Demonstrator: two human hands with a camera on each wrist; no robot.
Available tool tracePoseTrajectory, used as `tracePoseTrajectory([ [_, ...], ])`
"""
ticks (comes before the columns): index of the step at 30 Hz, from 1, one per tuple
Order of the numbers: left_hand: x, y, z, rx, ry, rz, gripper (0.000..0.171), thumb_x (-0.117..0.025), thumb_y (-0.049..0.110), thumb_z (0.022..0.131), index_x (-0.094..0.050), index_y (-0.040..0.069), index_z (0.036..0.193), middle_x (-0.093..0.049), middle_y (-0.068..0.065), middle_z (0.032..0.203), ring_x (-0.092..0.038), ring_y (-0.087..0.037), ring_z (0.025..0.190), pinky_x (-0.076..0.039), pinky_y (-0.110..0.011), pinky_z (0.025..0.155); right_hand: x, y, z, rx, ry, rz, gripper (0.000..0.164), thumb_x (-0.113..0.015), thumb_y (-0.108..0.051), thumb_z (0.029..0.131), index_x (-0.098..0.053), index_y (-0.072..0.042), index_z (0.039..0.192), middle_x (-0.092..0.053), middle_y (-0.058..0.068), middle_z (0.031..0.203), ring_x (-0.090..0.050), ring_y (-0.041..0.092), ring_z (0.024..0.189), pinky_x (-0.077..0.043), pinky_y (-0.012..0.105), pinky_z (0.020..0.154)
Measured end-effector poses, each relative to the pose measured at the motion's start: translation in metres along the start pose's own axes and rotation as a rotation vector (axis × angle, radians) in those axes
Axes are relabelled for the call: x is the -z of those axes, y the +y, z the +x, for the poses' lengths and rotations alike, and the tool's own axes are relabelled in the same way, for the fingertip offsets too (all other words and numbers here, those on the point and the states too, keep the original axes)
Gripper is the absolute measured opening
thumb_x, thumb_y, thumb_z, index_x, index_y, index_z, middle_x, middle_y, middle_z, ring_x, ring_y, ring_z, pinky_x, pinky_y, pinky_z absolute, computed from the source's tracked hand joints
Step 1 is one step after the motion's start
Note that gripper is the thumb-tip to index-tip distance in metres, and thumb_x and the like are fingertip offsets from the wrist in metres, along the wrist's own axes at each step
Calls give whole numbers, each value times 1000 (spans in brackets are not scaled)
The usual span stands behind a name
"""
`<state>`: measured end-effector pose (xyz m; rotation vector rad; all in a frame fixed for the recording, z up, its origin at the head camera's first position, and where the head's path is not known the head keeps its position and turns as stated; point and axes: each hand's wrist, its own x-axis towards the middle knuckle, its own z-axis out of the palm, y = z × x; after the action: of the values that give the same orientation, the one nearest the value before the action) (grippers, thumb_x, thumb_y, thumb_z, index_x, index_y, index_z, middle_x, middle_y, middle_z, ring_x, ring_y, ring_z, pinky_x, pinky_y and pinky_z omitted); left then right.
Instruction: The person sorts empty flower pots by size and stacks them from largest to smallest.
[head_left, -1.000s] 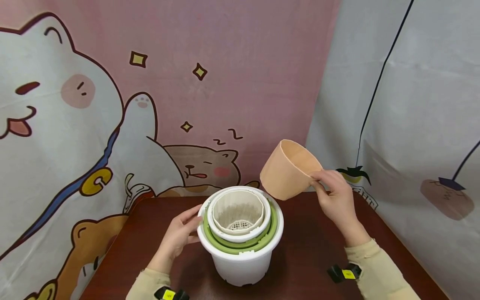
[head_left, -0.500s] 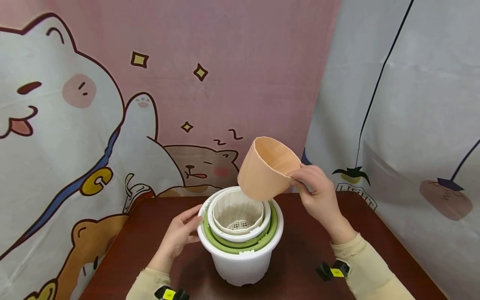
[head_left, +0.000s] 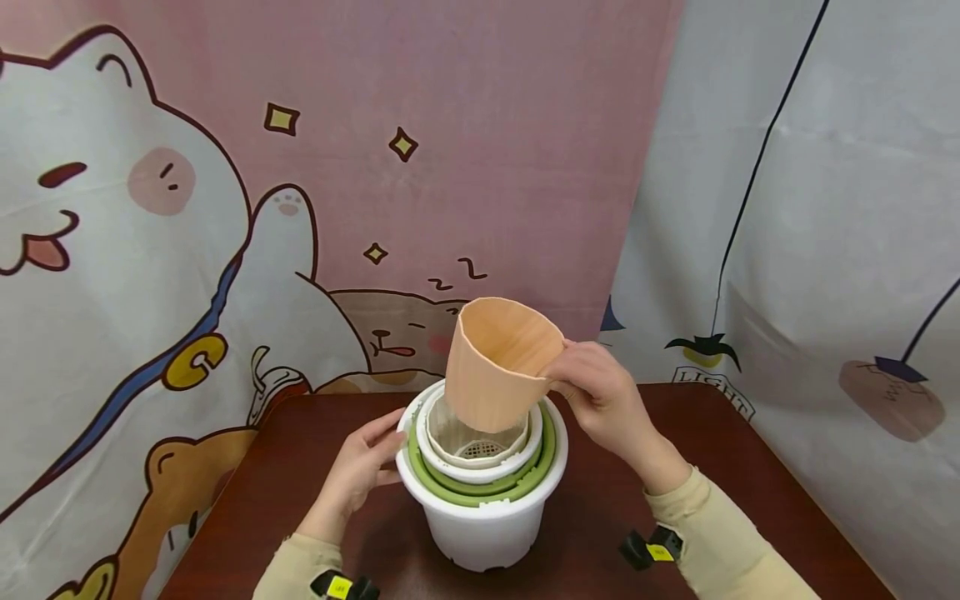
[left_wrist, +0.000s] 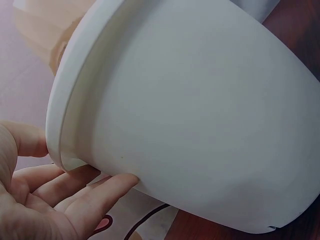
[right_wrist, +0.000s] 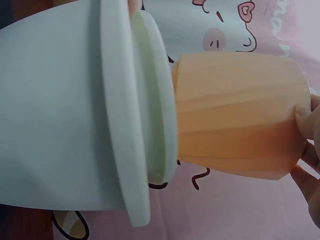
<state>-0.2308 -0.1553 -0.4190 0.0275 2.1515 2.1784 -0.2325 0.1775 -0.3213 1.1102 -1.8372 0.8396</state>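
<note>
In the head view, my right hand (head_left: 600, 400) pinches the rim of a peach flowerpot (head_left: 491, 383) between thumb and fingers. That pot hangs tilted over a nest of flowerpots, its bottom partly covering the mouth of the innermost cream pot (head_left: 444, 440). Around the cream pot sit a smaller white pot (head_left: 474, 477) and green pot rims (head_left: 453, 495), all inside a large white flowerpot (head_left: 483, 533). My left hand (left_wrist: 55, 195) grips the large pot's rim, thumb on the edge and fingers beneath. In the right wrist view, the peach pot's faceted side (right_wrist: 240, 115) shows.
The pots stand on a dark red-brown table (head_left: 630, 508). Behind it hangs a pink cloth (head_left: 495, 150) with cartoon animals, and a pale cloth (head_left: 825, 250) hangs on the right.
My right hand has carried the peach flowerpot leftward from the right side to above the nested pots, then lowered it and tipped it more upright. My left hand has stayed in place.
</note>
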Motion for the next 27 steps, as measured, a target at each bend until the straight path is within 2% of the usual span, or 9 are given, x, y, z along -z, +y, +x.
tracePoseTrajectory([
  [9, -1, -1, 1, 2, -1, -5, 46, -65, 13, 96, -55, 5, 141, -61, -17, 128, -68, -25, 90, -60, -48, 69, -11, 2, -4, 62, -103, 40, 32, -68, 18, 76, -73, -10, 92, -71, 1, 93, -61, 26, 94, -39, 37, 109],
  [17, -1, -1, 1, 5, 10, -2, 46, -64, 13, 97, -55, 6, 141, -61, -17, 128, -69, -25, 89, -60, -46, 69, -18, 2, -10, 43, -172, 46, 31, -69, 16, 79, -74, -10, 94, -70, 0, 96, -60, 22, 97, -41, 41, 108],
  [24, 0, -1, 1, 7, 14, -1, 46, -65, 14, 96, -56, 6, 141, -62, -17, 127, -69, -25, 88, -60, -46, 68, -26, 3, -15, 40, -217, 38, 33, -67, 18, 78, -74, -9, 95, -69, 0, 98, -61, 25, 99, -44, 49, 103],
  [27, 0, -1, 1, 5, 12, -1, 46, -65, 13, 96, -56, 6, 140, -62, -16, 126, -69, -25, 87, -60, -46, 68, -28, 3, -16, 32, -243, 35, 33, -68, 18, 79, -74, -10, 95, -69, -1, 98, -60, 23, 100, -44, 48, 104],
])
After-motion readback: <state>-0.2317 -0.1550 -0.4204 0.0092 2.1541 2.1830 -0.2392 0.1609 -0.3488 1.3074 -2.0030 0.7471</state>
